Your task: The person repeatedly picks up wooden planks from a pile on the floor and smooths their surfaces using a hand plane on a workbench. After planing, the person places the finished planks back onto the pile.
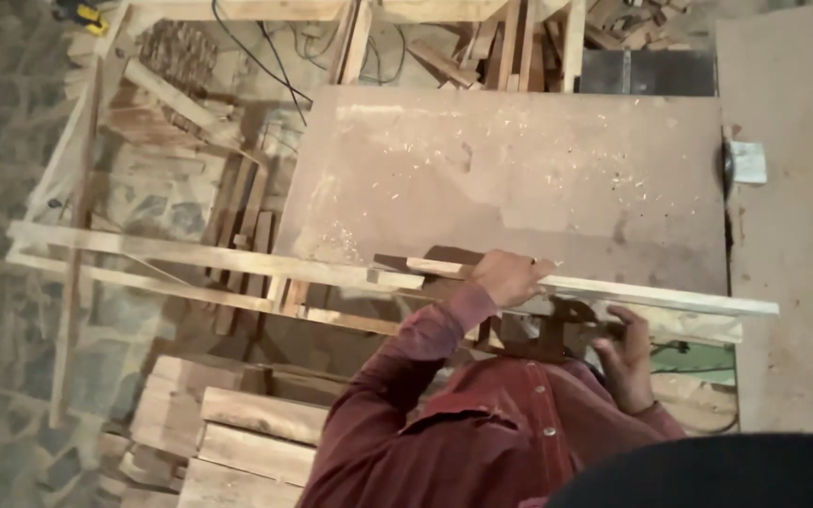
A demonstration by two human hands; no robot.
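A long pale wooden strip (651, 293) lies along the near edge of a brown worktop board (519, 169). My left hand (510, 277), in a red sleeve, is closed over this strip near its left end. A second long strip (199, 254) runs on to the left, its end meeting the first just left of that hand. My right hand (628, 353) is below the strip, fingers curled on the right end of a dark tool (557, 329) held under the table's edge. What the tool is I cannot tell.
Stacked planks (256, 433) sit at the lower left, and wood offcuts (482, 47) and black cables (265, 47) at the top. A second board (792, 235) stands to the right, with a white piece (748, 162) in the gap. Stone floor (2, 141) lies on the left.
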